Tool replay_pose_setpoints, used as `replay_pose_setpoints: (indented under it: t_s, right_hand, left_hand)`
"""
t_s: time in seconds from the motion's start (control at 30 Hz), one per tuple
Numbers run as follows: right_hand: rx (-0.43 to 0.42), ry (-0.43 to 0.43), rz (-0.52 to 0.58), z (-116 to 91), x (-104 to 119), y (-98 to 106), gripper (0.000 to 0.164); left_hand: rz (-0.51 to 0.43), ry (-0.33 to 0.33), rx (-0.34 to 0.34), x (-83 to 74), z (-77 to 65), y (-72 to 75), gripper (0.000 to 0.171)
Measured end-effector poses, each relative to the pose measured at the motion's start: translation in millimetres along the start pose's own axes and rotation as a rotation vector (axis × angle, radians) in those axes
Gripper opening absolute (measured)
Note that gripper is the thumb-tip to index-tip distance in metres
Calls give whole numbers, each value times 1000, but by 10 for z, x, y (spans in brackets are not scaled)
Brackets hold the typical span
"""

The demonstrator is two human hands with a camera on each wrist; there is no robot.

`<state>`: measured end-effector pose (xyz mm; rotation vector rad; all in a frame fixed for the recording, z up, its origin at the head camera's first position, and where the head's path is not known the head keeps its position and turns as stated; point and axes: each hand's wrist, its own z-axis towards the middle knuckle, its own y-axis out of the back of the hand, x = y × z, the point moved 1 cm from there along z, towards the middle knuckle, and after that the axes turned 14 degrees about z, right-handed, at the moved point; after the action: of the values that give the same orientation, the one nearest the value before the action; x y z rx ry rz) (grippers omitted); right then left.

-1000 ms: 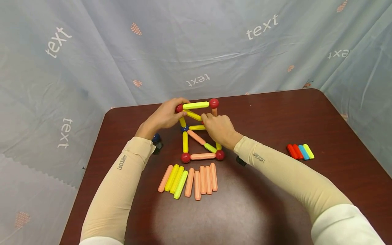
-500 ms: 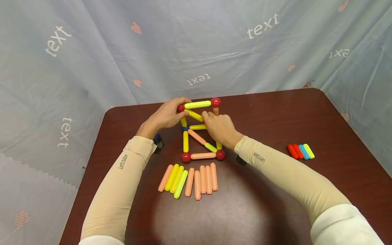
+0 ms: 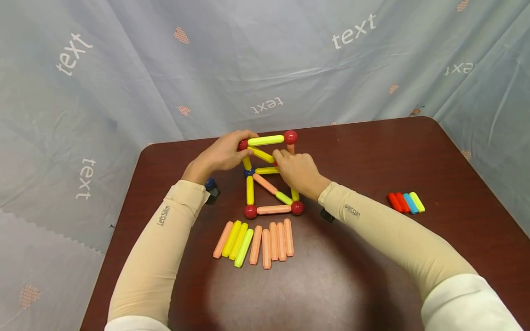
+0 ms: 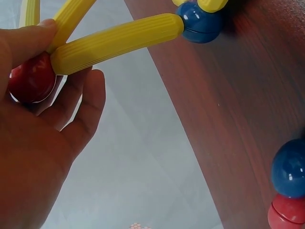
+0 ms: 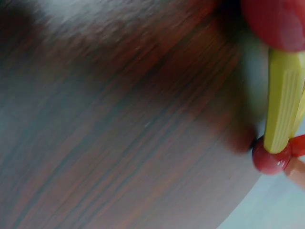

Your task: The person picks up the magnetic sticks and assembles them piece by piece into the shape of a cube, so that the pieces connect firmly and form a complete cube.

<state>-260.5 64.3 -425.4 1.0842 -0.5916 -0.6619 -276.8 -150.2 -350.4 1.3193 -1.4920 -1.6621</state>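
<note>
A frame of magnetic sticks and balls stands on the table. My left hand [image 3: 225, 151] grips the red ball [image 4: 33, 78] at its upper left corner, thumb above and fingers beneath. From that ball a lime stick [image 3: 266, 140] runs to another red ball [image 3: 290, 137], and a yellow stick [image 4: 119, 43] drops to a blue ball [image 3: 249, 172]. A second yellow stick [image 3: 261, 155] slants toward my right hand [image 3: 299, 171]. There, curled fingers pinch a red stick [image 5: 298, 145], mostly hidden in the head view. The right wrist view does not show the hand.
Several orange, yellow and lime sticks [image 3: 267, 248] lie in a row before the frame. Short red, blue and lime sticks [image 3: 406, 202] lie at the right. Beside the left wrist is a loose blue ball [image 4: 289, 167], with a red one [image 4: 286, 214]. A grey curtain [image 3: 269, 59] hangs behind.
Both hands keep their hold on the frame and barely move. The head view shifts slightly.
</note>
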Motion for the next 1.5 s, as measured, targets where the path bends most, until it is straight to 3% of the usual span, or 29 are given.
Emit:
replay_pose_setpoints:
  t_s: [0.2,0.4,0.5,0.63,0.77,0.87,0.93,1.0,1.13,1.27,1.5]
  right_hand:
    - [-13,-1,107,-75,-115,28,28]
    - [37,-7,145,-60,-91,-16,29]
    - [23,-10,140,-54,-50,-22,30]
    - [-59,60,125,-101,-53,16,28]
    - [-243,163,147,-130,-154,169,26]
    - [-333,124,188,-88,-264,338,37]
    - [-293,38,228,-52,-335,428,51]
    - [-197,-50,283,-26,-388,486,60]
    - [-24,-159,380,-19,-436,518,58]
    - [-17,-169,400,-19,-438,520,51]
    - [-17,-115,385,-5,-413,546,48]
  left_hand:
    - [-11,11,-6,9,-2,9,43]
    - [-35,35,-20,26,-10,-33,46]
    - [-44,34,-18,12,-13,-60,46]
    - [-39,35,-12,-11,-8,-78,48]
    - [-28,33,-22,-24,9,-64,46]
    - [-26,27,-33,-25,11,-41,43]
    - [-25,22,-32,-22,4,-29,42]
    - [-25,20,-26,-17,-3,-28,41]
    - [-24,28,-9,-9,-11,-37,42]
    - [-19,36,-9,-16,-1,-26,42]
    - [-5,40,-15,2,16,-8,45]
